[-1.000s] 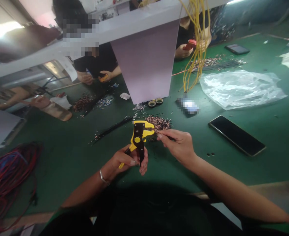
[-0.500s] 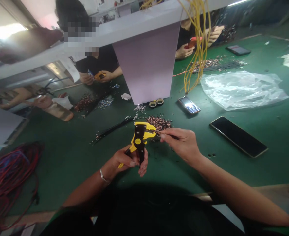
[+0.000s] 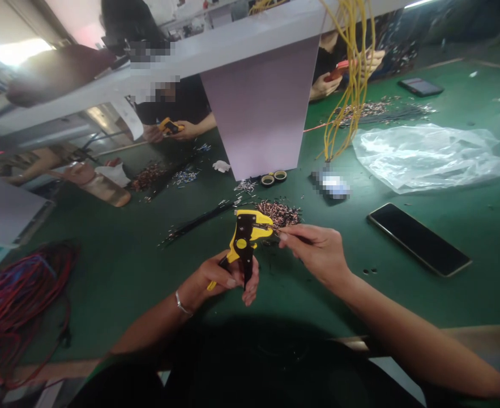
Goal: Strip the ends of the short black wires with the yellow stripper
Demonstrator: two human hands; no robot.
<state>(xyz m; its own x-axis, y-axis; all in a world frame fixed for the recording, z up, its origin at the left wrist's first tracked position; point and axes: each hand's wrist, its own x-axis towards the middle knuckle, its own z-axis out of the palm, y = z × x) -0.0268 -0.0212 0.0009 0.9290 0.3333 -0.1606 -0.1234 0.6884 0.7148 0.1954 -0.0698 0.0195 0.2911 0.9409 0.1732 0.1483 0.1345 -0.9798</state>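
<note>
Yellow-and-black wire strippers (image 3: 242,243) stand upright in my left hand (image 3: 228,277), its fingers wrapped round the handles. The jaws point right, toward my right hand (image 3: 317,246). Thumb and forefinger of that hand pinch a thin dark wire (image 3: 277,231), whose end lies at the mouth of the jaws. Most of the wire is hidden by the fingers. Just behind the jaws is a heap of short black and copper-coloured wire bits (image 3: 281,212). A bundle of long black wires (image 3: 203,220) lies on the green table to the left of the tool.
A smartphone (image 3: 419,239) and a clear plastic bag (image 3: 428,156) lie at right. Yellow wires (image 3: 347,85) hang down near a blurred keypad phone (image 3: 332,184). Tape rolls (image 3: 274,178) sit by the panel (image 3: 262,107). Red cables (image 3: 16,306) lie left. Co-workers' hands (image 3: 182,129) show across the table.
The whole view has shifted slightly, so things appear a little further right. Both my hands keep the same hold, with the wire still at the jaws. A co-worker's yellow tool has turned.
</note>
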